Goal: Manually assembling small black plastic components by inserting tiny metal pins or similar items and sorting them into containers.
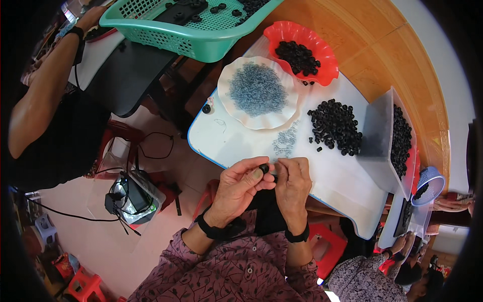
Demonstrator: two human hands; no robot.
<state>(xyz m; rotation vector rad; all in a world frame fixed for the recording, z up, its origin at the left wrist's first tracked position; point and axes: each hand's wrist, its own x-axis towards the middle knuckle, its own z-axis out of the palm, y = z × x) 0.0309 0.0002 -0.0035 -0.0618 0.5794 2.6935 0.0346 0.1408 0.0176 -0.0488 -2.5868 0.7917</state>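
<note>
Near the front edge of the white table, my left hand (236, 185) pinches a small black ring-shaped part (264, 168) between thumb and fingers. My right hand (293, 186) is beside it with its fingers closed together; something dark shows at its fingertips, too small to name. Just beyond my hands lies a scatter of tiny clear pieces (286, 141). Behind that, a white scalloped plate (229, 113) holds a heap of the same bluish clear pieces (257, 89). To the right of the plate is a loose pile of black parts (334, 123).
A red scalloped dish (327, 58) of black parts stands at the back. A clear bin (377, 126) of black parts is at the right, near a small blue-white basket (432, 182). A green basket (201, 43) sits at upper left. Other people work at both sides.
</note>
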